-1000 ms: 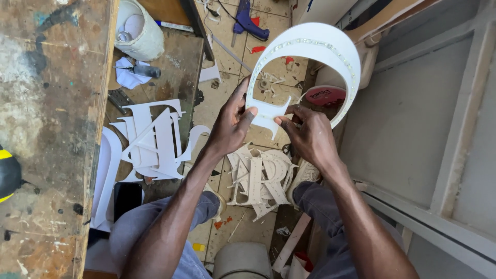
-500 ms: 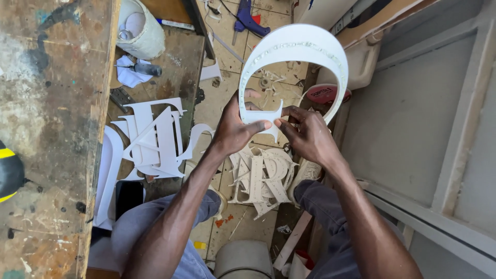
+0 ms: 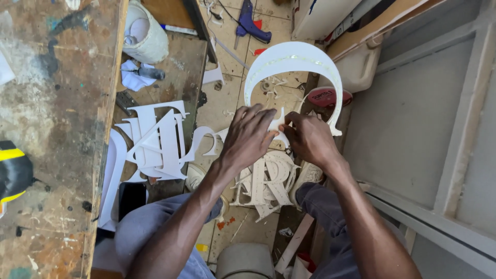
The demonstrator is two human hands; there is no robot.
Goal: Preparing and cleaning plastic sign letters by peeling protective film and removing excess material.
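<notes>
- A white plastic canister (image 3: 356, 72) sits up by the grey wall panel (image 3: 413, 119), and a round red lid with a printed label (image 3: 324, 96) lies just below it, partly hidden behind the white arc.
- A white bucket (image 3: 146, 33) stands at the top of the lower shelf, with a crumpled white cloth (image 3: 135, 76) just beneath it.
- A blue glue gun (image 3: 252, 26) lies on the floor at the top, its cord trailing left.
- On the left runs the paint-stained workbench (image 3: 51, 129), with a black and yellow object (image 3: 13, 173) at its edge.
- Both arms come up from the bottom of the view and the hands meet in the middle.
- The left hand (image 3: 248, 137) lies palm down, fingers spread and pressing on the lower end of the white curved letter (image 3: 294, 59).
- The right hand (image 3: 309, 138) is pinched on the same end, fingertips touching the left hand's.
- That letter is a big, thin, white arch, held upright above the floor in front of the knees, its open side facing down and its far leg ending in a small foot.
- A pile of white cut-out letters (image 3: 155, 142) rests on the shelf to the left.
- More cream-coloured letters (image 3: 268, 178) lie on the floor right under the hands.
</notes>
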